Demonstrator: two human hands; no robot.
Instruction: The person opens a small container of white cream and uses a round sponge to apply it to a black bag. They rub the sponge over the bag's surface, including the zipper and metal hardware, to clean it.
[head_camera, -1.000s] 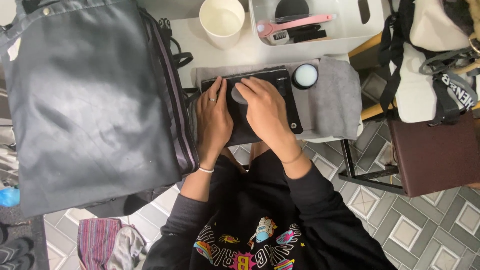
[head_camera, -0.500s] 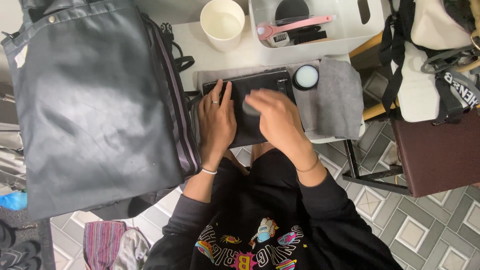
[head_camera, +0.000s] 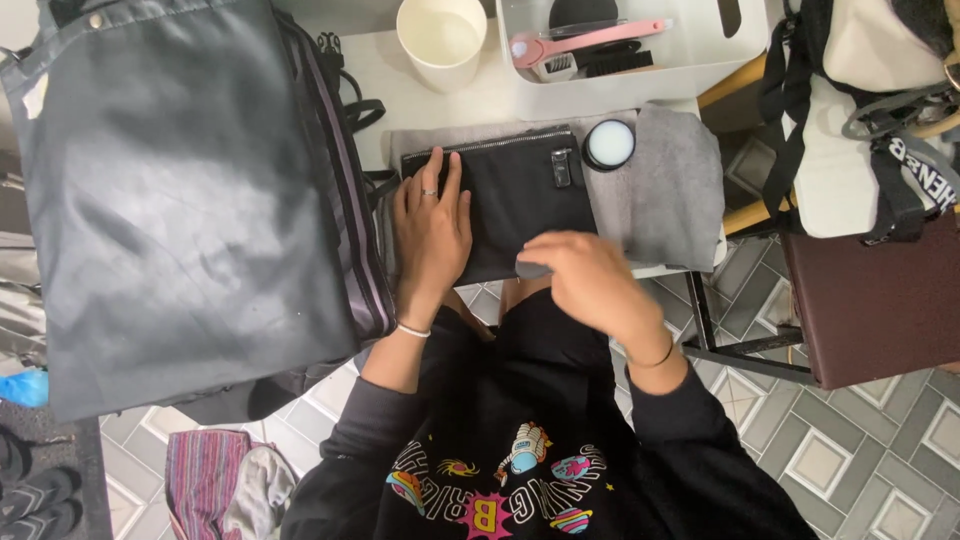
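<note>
Beside the big grey bag, the black zip pouch lies on the grey cloth, the left hand flat on it, while the right hand has slid to its near edge, pinching a small dark cloth.

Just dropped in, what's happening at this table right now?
A person is working on a black zipped pouch that lies on a grey cloth. The left hand rests flat on the pouch's left end. The right hand is at its lower edge, apparently with a small cloth. An open round tin sits beside the pouch.
</note>
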